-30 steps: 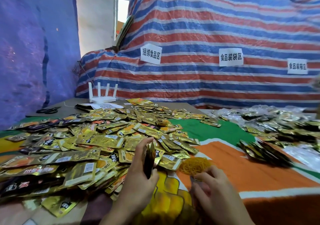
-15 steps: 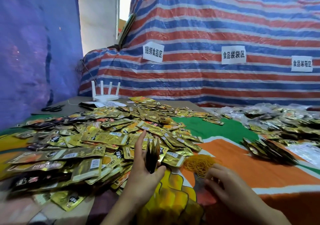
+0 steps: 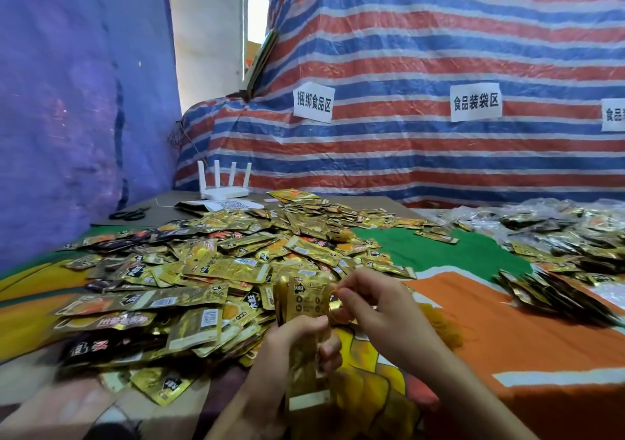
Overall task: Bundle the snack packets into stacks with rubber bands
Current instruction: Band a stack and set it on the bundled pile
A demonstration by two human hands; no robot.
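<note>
- My left hand point(image 3: 294, 338) clamps an upright stack of packets point(image 3: 306, 299) over the bench point(image 3: 500, 307); if my grip slackens, the slick foil may fan apart.
- My right hand point(image 3: 375, 307) pinches a rubber band point(image 3: 341, 319) beside the stack's top; stretched unevenly, it may snap or slip off.

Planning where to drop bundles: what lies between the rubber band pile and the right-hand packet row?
Head view: only bare orange cloth between rubber band pile and packet row.
</note>
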